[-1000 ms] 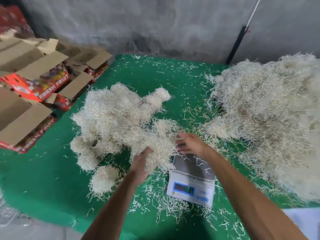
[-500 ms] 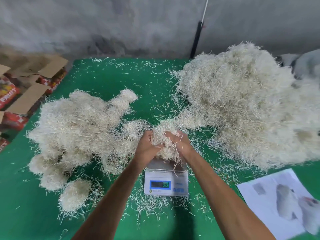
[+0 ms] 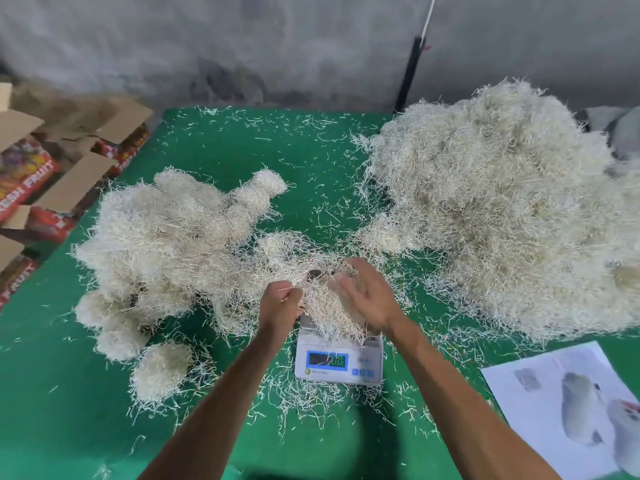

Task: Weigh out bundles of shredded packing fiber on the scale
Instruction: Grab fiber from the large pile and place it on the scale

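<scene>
Pinched in the left hand (image 3: 281, 304) are a few strands at the left edge of the bundle (image 3: 330, 308), the fingers curled on them. On the bundle's right flank the right hand (image 3: 369, 296) is laid, its fingers spread and fairly straight, so it is pressing or steadying rather than clasping.

Half a second ago the same wad was clutched by both hands, held together just above the pan; one second ago the pan was bare and the fibre was only being reached for at the middle of the frame. Now the wad is seen resting on the scale (image 3: 339, 358), just below centre, and the right hand's clasp has been loosened. It is judged that the bundle has been set down for weighing and that the strands at the left are being plucked away or tucked in to trim the weight. Green digits are lit on the display, but they are too blurred to be read.

Relative to the grip, the bundle lies between the two hands, touching both, and hangs over the pan's edges. Strands at its top run into the low heap (image 3: 166, 244) at centre left, so the reading may be disturbed. Well apart at the right stands the big heap (image 3: 502, 209), and a printed sheet (image 3: 540, 403) lies at lower right on the green cloth (image 3: 52, 393).
</scene>
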### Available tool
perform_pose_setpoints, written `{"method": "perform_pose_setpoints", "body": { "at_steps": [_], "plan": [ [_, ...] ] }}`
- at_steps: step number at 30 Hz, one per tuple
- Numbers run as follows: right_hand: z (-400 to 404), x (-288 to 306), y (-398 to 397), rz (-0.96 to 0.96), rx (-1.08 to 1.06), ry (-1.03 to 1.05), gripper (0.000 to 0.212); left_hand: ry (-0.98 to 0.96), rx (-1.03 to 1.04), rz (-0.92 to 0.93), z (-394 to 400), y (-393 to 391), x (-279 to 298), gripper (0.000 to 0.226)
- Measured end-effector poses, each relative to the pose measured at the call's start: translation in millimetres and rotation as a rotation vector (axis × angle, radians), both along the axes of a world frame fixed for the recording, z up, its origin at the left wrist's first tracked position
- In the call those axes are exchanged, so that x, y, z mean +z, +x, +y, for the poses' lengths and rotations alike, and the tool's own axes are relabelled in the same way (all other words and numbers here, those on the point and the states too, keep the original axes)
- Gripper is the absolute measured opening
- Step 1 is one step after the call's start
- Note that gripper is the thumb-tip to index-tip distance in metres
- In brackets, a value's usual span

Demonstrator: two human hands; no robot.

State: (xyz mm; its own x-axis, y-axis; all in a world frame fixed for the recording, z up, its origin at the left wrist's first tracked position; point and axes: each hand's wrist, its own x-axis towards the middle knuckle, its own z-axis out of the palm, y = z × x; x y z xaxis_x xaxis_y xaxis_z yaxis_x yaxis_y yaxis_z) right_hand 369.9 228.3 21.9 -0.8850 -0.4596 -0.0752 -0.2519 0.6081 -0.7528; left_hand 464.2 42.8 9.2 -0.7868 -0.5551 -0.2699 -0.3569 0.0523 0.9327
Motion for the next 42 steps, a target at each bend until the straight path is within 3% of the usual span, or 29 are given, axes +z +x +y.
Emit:
{"method": "perform_pose_setpoints", "body": {
  "at_steps": [4, 9, 13, 15, 18, 21, 24, 27, 30, 35, 42],
  "plan": [
    [8.3, 5.9, -4.2, 0.002, -0.026, -0.03, 0.076, -0.001, 0.009, 0.022, 0.6, 1.7, 1.9, 0.039],
    [13.8, 4.6, 1.4, -0.074, 0.026, -0.038, 0.096, -0.079, -0.148, -0.077, -0.8, 5.4, -4.7, 0.062],
    [10.2, -10.0, 5.1, 0.101, 0.358, 0.438, 0.117, 0.063, -0.193, -0.227, 8.3, -0.9, -10.3, 0.087],
    [5.2, -19.1, 4.5, 0.126, 0.32, 0.58, 0.114, 0.145, -0.153, -0.19, 11.9, -2.9, -8.8, 0.073],
    [1.2, -21.5, 0.1, 0.123, 0.137, 0.615, 0.097, 0.225, -0.135, -0.06, 10.7, 0.9, -8.1, 0.045],
    [1.3, -20.2, -1.0, 0.215, 0.098, 0.664, 0.094, 0.186, -0.096, -0.038, 4.5, 8.0, -10.9, 0.045],
    [3.6, -14.9, 0.6, 0.186, 0.162, 0.717, 0.105, 0.183, -0.068, -0.045, 0.4, 12.4, -13.6, 0.043],
    [10.5, -4.6, 3.8, 0.245, 0.109, 0.6, 0.115, 0.17, -0.049, -0.058, -1.2, 14.5, -14.9, 0.042],
    [15.3, 0.3, 0.8, 0.285, 0.023, 0.494, 0.112, 0.153, -0.024, -0.066, -1.9, 14.6, -16.0, 0.038],
    [15.9, 2.0, -2.1, 0.254, -0.015, 0.462, 0.094, 0.134, -0.036, -0.075, -1.6, 13.9, -15.1, 0.036],
    [15.4, 4.6, 3.6, 0.23, -0.044, 0.425, 0.108, 0.152, -0.062, -0.072, -0.1, 13.2, -13.9, 0.037]
  ]
}}
